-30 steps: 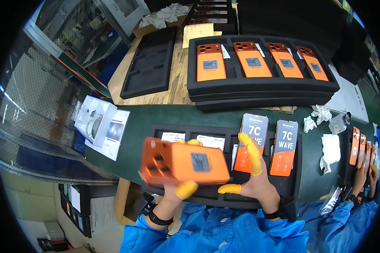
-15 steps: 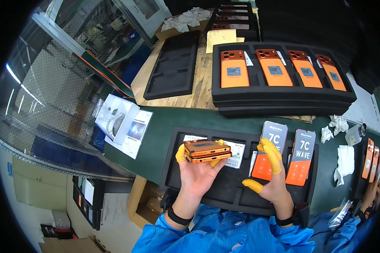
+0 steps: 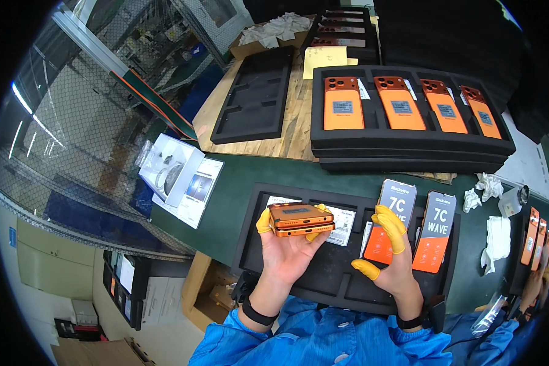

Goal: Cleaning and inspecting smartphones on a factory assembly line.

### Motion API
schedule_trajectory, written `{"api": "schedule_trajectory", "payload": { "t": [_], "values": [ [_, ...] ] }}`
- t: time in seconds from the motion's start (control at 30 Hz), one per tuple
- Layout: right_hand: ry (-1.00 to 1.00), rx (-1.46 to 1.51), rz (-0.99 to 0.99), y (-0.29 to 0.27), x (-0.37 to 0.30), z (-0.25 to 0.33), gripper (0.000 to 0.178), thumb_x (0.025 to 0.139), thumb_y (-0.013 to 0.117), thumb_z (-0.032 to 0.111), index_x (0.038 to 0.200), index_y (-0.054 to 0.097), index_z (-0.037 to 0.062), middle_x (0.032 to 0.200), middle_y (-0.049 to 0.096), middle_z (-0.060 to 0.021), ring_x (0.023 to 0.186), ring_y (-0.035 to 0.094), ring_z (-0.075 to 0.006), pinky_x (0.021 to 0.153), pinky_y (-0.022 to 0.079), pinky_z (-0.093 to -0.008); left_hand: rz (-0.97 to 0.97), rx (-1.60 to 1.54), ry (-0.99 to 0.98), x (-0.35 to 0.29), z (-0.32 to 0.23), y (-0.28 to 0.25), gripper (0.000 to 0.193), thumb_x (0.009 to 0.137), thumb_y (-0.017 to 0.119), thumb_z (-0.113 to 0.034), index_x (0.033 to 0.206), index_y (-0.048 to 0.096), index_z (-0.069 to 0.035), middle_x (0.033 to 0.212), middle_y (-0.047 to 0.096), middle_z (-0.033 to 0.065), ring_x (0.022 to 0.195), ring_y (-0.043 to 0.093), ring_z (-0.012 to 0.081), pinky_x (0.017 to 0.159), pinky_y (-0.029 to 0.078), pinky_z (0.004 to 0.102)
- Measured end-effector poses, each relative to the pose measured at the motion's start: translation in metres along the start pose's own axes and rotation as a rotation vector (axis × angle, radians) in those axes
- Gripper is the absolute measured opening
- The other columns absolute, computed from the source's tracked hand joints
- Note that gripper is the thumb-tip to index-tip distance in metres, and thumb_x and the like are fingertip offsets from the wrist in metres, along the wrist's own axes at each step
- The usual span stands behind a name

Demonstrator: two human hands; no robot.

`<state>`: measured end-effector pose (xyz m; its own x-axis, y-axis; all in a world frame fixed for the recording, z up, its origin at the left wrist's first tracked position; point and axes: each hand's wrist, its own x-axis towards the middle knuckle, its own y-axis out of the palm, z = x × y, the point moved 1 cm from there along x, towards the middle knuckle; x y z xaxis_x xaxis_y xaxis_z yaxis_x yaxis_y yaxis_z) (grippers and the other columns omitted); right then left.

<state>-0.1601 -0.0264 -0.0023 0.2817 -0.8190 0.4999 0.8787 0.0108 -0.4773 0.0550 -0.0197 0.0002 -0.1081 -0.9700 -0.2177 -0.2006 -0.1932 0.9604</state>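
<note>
Two orange phones (image 3: 301, 229), one lying on the other with their port ends toward me, rest in my left hand (image 3: 283, 259). Its yellow-cotted fingers close around their sides. My right hand (image 3: 396, 271) is open, thumb and fingers spread apart, and also wears yellow finger cots. Behind its fingers a phone with a grey-and-orange printed front film (image 3: 399, 194) lies in a black foam tray (image 3: 326, 283); I cannot tell whether the fingers touch it. Another such phone (image 3: 434, 233) lies to its right. White label cards (image 3: 341, 227) sit in the tray's left compartments, partly hidden by the held phones.
Stacked black foam trays (image 3: 409, 145) holding several orange phones stand at the back. Left of them is another black tray (image 3: 253, 94) on a wooden board. A white box (image 3: 172, 168) sits at the left, crumpled tissues (image 3: 489, 186) at the right. Another person's sleeve (image 3: 497, 344) shows lower right.
The view has shifted slightly, so the background sits a little lower and further right. Both hands keep nearly the same pose, and the two phones remain in my left hand.
</note>
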Motion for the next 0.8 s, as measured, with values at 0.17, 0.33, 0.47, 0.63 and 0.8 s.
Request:
{"api": "schedule_trajectory", "payload": {
  "t": [0.17,0.33,0.47,0.63,0.8],
  "values": [
    [-0.007,0.010,-0.010,0.001,0.001,0.000,0.087,0.055,0.089,0.020,0.129,0.045,0.0050,0.132,0.047,-0.0181,0.121,0.045,-0.0360,0.100,0.039,-0.0430,0.022,-0.041,-0.003,-0.001,0.001,0.007,0.061,0.090,0.045,-0.054,0.125,0.047,-0.004,0.127,0.050,0.0196,0.119,0.047,0.0379,0.102,0.038,0.0536],
    [-0.018,0.011,-0.015,0.001,0.001,-0.001,0.085,0.057,0.088,0.020,0.128,0.045,0.0056,0.131,0.047,-0.0179,0.120,0.046,-0.0358,0.099,0.039,-0.0429,-0.034,-0.019,0.018,0.001,0.000,0.009,0.058,0.091,0.045,-0.052,0.125,0.048,-0.004,0.127,0.050,0.0189,0.118,0.048,0.0386,0.101,0.039,0.0539],
    [-0.045,-0.008,-0.011,-0.002,0.001,0.001,0.084,0.057,0.088,0.021,0.128,0.045,0.0059,0.131,0.047,-0.0178,0.120,0.046,-0.0360,0.099,0.039,-0.0430,0.138,-0.103,-0.018,-0.003,0.000,0.009,0.066,0.088,0.047,-0.056,0.128,0.045,-0.004,0.131,0.047,0.0218,0.122,0.045,0.0371,0.103,0.037,0.0545],
    [-0.028,-0.013,-0.017,-0.008,-0.002,0.004,0.080,0.059,0.086,0.023,0.127,0.047,0.0055,0.131,0.048,-0.0174,0.120,0.046,-0.0352,0.099,0.038,-0.0433,0.134,-0.148,-0.033,-0.004,0.006,0.012,0.067,0.087,0.048,-0.056,0.130,0.045,-0.005,0.131,0.047,0.0207,0.123,0.045,0.0372,0.103,0.037,0.0554],
    [-0.049,-0.083,0.034,-0.010,-0.001,0.008,0.070,0.068,0.080,0.032,0.126,0.051,0.0052,0.129,0.050,-0.0159,0.118,0.048,-0.0337,0.098,0.040,-0.0424,0.139,-0.030,-0.009,-0.003,0.003,0.009,0.057,0.088,0.053,-0.049,0.130,0.047,-0.010,0.133,0.047,0.0163,0.125,0.042,0.0383,0.104,0.032,0.0577]
  ]
}}
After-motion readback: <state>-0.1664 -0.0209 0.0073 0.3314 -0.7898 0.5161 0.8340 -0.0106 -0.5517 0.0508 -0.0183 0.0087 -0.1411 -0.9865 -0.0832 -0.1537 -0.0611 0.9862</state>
